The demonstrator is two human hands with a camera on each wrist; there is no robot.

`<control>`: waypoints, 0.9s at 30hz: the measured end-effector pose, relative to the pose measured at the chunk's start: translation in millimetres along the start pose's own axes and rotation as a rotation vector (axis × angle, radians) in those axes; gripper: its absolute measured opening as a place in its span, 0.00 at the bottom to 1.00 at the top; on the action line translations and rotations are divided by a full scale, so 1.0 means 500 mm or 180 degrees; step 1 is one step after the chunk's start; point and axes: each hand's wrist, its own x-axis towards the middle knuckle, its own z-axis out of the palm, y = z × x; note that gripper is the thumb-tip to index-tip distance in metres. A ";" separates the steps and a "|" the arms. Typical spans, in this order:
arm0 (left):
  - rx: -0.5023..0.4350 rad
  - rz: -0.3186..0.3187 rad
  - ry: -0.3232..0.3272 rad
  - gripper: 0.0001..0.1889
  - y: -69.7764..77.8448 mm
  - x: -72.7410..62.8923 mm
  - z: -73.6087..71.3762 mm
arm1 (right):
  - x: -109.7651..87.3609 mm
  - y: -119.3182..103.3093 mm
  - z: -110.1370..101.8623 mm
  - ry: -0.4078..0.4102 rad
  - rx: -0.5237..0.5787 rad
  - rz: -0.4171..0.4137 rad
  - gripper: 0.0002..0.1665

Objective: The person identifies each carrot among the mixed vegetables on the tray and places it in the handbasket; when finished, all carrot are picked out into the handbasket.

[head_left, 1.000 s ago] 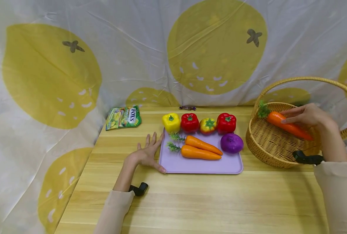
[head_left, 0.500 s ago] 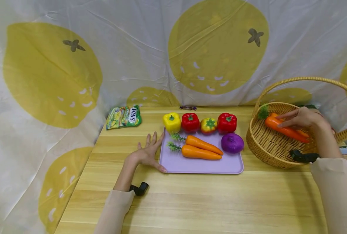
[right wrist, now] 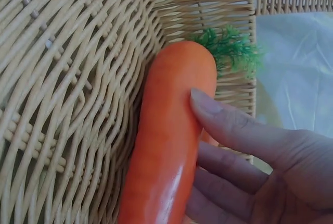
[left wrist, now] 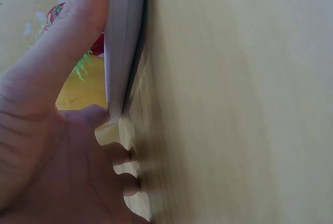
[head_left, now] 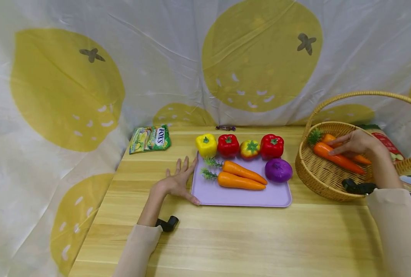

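Note:
My left hand (head_left: 177, 182) lies with fingers spread at the left edge of a lilac tray (head_left: 240, 198), the thumb touching its near corner. In the right wrist view, my right hand (right wrist: 260, 166) holds an orange carrot (right wrist: 169, 130) low inside a wicker basket (right wrist: 78, 104), thumb on one side and fingers behind. A second carrot (head_left: 328, 137) lies behind the held one, partly hidden by the hand. On the tray are two more carrots (head_left: 241, 181) and a purple onion (head_left: 278, 170). A yellow pepper (head_left: 206, 145), two red peppers (head_left: 272, 146) and a small yellow-red vegetable (head_left: 249, 149) line its far edge.
The basket's tall handle (head_left: 365, 93) arches over the right forearm. A green FOX'S packet (head_left: 150, 139) lies at the back left, and a small wrapped candy (head_left: 225, 128) by the curtain (head_left: 164, 57). Another bag (head_left: 389, 144) is partly hidden behind the basket.
My right hand has lowered the carrot into the basket and drawn it slightly nearer, so the carrot behind shows more. My left hand stays at the tray; the view shifts slightly.

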 end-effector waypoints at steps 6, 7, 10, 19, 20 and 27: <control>0.0000 -0.0021 0.0013 0.80 0.002 -0.005 0.000 | -0.002 -0.003 -0.003 -0.0030 -0.0048 -0.0034 0.33; -0.0004 -0.0021 0.0013 0.80 0.002 -0.005 0.000 | -0.003 -0.004 -0.003 -0.0037 -0.0049 -0.0040 0.34; -0.0012 -0.0018 0.0016 0.79 0.003 -0.008 -0.001 | -0.007 -0.007 -0.002 -0.0046 -0.0057 -0.0063 0.33; 0.0017 -0.0013 -0.0008 0.79 0.003 -0.005 0.005 | -0.012 0.009 -0.007 -0.0426 0.0372 0.0023 0.16; 0.0010 -0.0015 -0.0008 0.79 0.004 -0.004 0.005 | -0.012 0.011 -0.007 -0.0423 0.0394 0.0032 0.17; -0.0003 -0.0033 -0.0004 0.79 0.004 -0.003 0.002 | -0.013 0.019 -0.016 -0.0434 0.0396 -0.0089 0.16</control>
